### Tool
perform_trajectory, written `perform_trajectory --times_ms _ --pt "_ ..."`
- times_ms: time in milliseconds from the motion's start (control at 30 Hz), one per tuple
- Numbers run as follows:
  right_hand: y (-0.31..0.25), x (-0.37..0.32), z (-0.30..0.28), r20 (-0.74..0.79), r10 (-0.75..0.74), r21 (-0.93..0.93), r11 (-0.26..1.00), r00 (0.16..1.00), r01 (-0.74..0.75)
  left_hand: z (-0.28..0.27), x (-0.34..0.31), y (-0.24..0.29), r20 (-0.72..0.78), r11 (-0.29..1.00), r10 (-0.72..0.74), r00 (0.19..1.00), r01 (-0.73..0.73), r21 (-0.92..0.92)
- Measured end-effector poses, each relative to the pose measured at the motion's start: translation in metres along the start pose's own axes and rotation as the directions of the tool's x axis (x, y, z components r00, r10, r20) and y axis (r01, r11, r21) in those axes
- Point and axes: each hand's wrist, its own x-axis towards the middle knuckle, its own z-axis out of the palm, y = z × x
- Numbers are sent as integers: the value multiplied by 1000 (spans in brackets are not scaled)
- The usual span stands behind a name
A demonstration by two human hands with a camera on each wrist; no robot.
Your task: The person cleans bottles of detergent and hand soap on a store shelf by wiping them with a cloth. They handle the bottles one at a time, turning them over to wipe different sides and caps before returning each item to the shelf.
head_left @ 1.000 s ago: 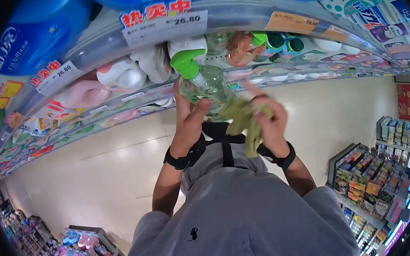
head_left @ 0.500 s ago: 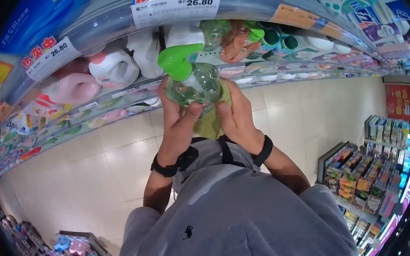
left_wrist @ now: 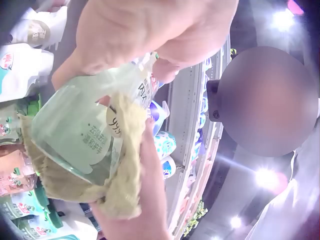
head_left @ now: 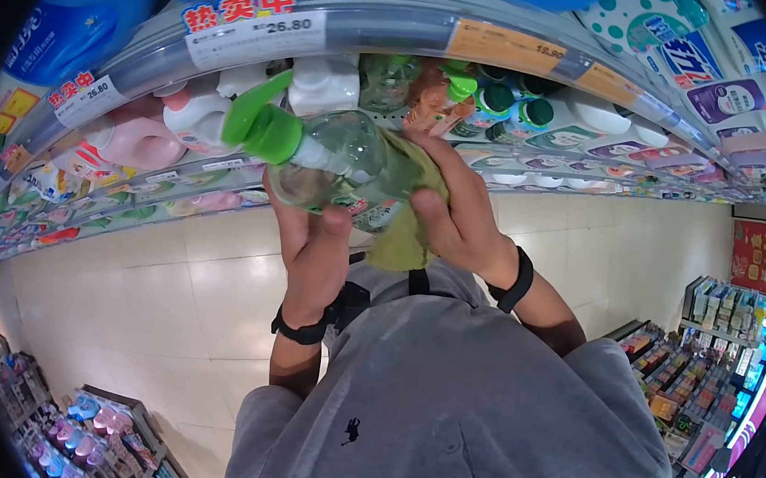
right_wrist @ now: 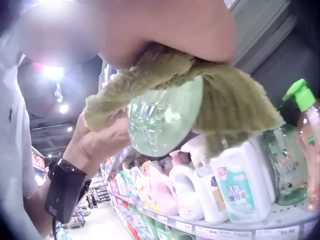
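Note:
A clear green pump bottle (head_left: 340, 157) with a bright green pump head is tilted between both hands, its head toward the left. My left hand (head_left: 313, 246) grips the bottle near its shoulder, thumb on the label side. My right hand (head_left: 460, 210) holds an olive-green cloth (head_left: 406, 241) wrapped round the base end of the bottle. In the left wrist view the cloth (left_wrist: 125, 165) folds over the bottle's bottom and lower side. From the right wrist, the bottle's rounded base (right_wrist: 165, 120) shows under the cloth (right_wrist: 230, 100).
A shelf of bottles runs in front, with white bottles (head_left: 324, 86), an orange pump bottle (head_left: 438, 101) and green-capped bottles (head_left: 533, 113). Above it, a shelf edge carries a price tag (head_left: 255, 38). Display racks (head_left: 693, 370) stand to the right on the tiled floor.
The right hand has brought the cloth onto the bottle and now wraps its base end. The bottle has tipped from nearly upright toward the left, its pump head swinging left.

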Motion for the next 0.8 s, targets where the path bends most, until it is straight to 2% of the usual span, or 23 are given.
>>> perform_trajectory --times_ms 33,133,167,233,267,333,367,400,433,500,533,633,700,733,800 --pt "-6 4 1 -32 14 -13 1000 999 -15 3 -2 -2 8 999 -28 1000 28 37" --pt "-21 15 9 -192 -134 -102 988 972 116 6 -4 -27 147 988 59 987 -79 135" --pt "-22 14 11 -193 -216 -205 963 957 176 6 -6 -27 116 989 26 993 -42 140" --pt "-24 9 14 -165 -375 -407 868 912 283 9 -6 -19 51 989 -39 998 31 142" --pt "-20 4 13 -110 -382 -417 856 917 306 12 -8 -15 9 999 -47 999 47 25" --pt "-6 -7 6 3 -396 -439 825 918 357 7 -6 -9 12 1000 -16 1000 16 13" --pt "-3 -11 4 6 -257 -304 920 966 247 3 -7 -7 20 1000 -15 1000 15 14" --pt "-2 -15 2 27 -112 -166 980 993 114 1 -7 -7 39 996 45 998 -48 76" --pt "-3 -17 2 67 32 -27 999 997 -30 -1 -9 -3 69 996 -4 998 -3 94" --pt "-7 -11 12 11 123 166 978 992 -123 -5 -14 10 132 987 -109 985 91 135" --pt "-12 -8 19 -10 174 264 950 985 -166 -6 -14 12 148 984 -100 984 76 159" --pt "-32 -1 51 -331 -78 -47 997 940 67 -13 -15 15 180 979 -96 979 60 196" --pt "-35 -5 62 -286 -279 -302 934 916 191 -26 -16 17 184 980 -117 976 84 182" --pt "-39 -8 65 -233 -315 -377 901 920 213 -23 -16 27 103 974 -174 979 156 162" --pt "-48 -14 66 -111 -314 -407 880 943 245 -46 -15 31 153 980 -148 977 125 154"
